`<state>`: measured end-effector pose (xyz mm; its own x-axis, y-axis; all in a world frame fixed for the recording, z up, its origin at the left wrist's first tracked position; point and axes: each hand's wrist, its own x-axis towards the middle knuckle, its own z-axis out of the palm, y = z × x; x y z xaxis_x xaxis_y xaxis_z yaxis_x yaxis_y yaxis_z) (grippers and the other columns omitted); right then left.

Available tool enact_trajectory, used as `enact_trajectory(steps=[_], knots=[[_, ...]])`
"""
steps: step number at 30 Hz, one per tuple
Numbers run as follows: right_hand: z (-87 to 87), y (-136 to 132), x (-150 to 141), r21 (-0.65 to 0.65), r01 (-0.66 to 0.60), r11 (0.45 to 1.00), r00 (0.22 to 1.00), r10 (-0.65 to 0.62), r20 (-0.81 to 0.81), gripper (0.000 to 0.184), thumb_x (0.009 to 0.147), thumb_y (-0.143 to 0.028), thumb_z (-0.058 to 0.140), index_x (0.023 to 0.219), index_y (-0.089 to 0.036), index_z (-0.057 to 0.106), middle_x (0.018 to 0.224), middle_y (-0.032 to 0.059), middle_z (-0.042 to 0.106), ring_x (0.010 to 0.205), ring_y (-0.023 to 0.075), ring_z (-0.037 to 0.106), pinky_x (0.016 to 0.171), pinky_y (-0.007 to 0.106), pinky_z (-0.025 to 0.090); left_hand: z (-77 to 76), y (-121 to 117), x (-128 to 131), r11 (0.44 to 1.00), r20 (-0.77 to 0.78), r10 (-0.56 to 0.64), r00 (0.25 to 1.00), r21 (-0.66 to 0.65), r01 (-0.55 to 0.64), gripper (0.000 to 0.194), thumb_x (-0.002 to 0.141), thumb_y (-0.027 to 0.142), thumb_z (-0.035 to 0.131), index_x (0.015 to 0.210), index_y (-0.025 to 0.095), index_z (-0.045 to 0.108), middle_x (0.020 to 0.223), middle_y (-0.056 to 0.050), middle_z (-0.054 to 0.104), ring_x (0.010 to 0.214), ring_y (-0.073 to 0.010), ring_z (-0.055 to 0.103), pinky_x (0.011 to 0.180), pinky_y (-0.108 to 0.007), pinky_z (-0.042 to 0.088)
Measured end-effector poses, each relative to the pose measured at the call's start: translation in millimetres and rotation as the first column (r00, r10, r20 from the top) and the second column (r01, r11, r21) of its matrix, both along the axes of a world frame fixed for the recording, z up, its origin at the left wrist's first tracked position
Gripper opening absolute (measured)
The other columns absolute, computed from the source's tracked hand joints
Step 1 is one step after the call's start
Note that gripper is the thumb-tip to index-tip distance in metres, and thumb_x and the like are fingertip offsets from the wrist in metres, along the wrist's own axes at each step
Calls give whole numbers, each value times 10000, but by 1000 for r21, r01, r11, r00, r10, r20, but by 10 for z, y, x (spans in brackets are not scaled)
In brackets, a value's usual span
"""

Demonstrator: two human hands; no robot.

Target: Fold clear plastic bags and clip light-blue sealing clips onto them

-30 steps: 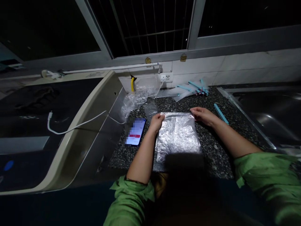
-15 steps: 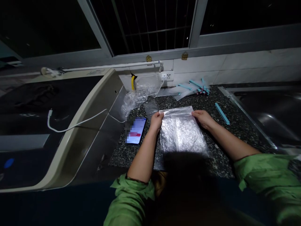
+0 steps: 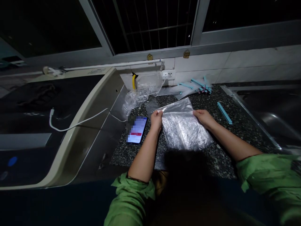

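A clear plastic bag [image 3: 184, 128] lies on the dark speckled counter [image 3: 225, 138], its far edge lifted. My left hand [image 3: 156, 119] pinches the bag's far left corner. My right hand [image 3: 204, 118] grips the far right part of the same edge. Both forearms in green sleeves reach in from below. The bag's near end lies in shadow.
A lit phone [image 3: 136, 129] lies left of the bag, a white cable [image 3: 77, 121] trailing over the pale surface at left. Crumpled clear plastic [image 3: 138, 94] sits by the wall socket [image 3: 168, 74]. Blue strips [image 3: 196, 86] and one loose strip [image 3: 224, 113] lie beyond; a steel sink [image 3: 270, 110] is right.
Both hands have raised the bag's far edge off the counter and turned the bag slightly, so it now slants toward the right. The view has drifted a little.
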<state>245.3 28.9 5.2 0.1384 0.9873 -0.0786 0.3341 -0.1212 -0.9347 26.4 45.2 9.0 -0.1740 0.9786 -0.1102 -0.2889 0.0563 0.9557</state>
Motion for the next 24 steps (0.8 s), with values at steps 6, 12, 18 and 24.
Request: enact_trajectory(steps=[6, 12, 18, 24], knots=[[12, -8, -3, 109, 17, 994, 991, -31, 131, 426, 637, -616, 495, 588, -193, 473, 499, -29, 410, 495, 95, 334, 461, 237, 254, -10, -45, 62, 992, 23, -123, 992, 1, 123, 67, 646, 213, 554, 634, 148, 542, 511, 38, 518, 498, -82, 451, 533, -205, 364], [146, -33, 82, -16, -80, 997, 997, 80, 15, 403, 571, -574, 604, 589, -183, 512, 500, -26, 484, 459, 92, 381, 467, 246, 283, 137, -55, -122, 919, 65, -374, 925, -111, 379, 173, 629, 253, 575, 529, 164, 466, 438, 46, 414, 391, -60, 356, 394, -190, 292], [278, -201, -54, -152, -400, 904, 916, 389, -99, 460, 530, -607, 654, 638, -170, 557, 516, -22, 541, 462, 103, 449, 470, 244, 319, 171, -60, -197, 761, 106, -607, 788, -209, 614, 416, 686, 544, 576, 607, 136, 580, 500, -10, 505, 414, -70, 435, 389, -195, 317], [262, -332, -318, -177, -586, 791, 803, 596, 6, 500, 567, -655, 604, 573, -163, 511, 503, -50, 455, 470, 65, 374, 450, 213, 255, 32, -121, -35, 663, -16, -733, 680, -237, 710, 392, 557, 498, 710, 618, 133, 581, 515, 8, 538, 443, -80, 452, 437, -211, 319]])
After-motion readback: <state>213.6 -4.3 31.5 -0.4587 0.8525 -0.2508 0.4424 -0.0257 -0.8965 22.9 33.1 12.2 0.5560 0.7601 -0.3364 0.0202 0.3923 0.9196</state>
